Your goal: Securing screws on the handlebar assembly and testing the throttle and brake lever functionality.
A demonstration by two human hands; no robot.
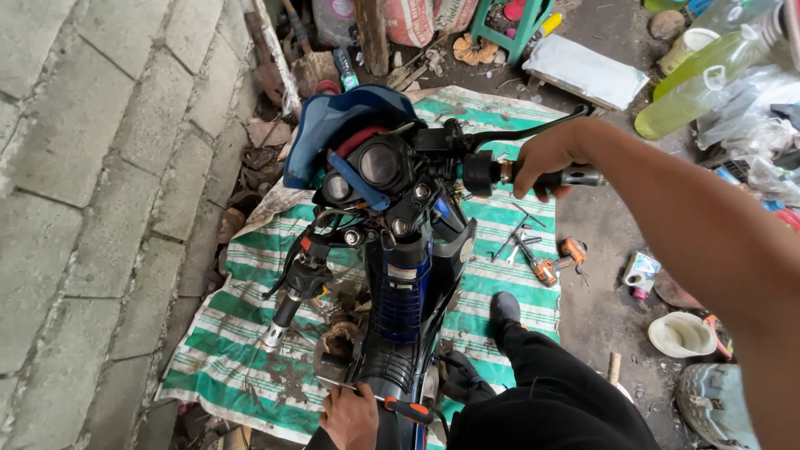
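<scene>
Head view: our right hand (pixel 546 158) had its fingers wrapped shut on the motorcycle's (pixel 400 250) right handlebar grip (pixel 567 177); our left hand (pixel 350 415) closed on a screwdriver (pixel 408 409) low at the frame. Steadying the bars seemed wise.

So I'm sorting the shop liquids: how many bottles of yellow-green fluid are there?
2, both lying at the top right beyond the right hand: the larger bottle and the second bottle just above it. Clutter there may hide others.
</scene>
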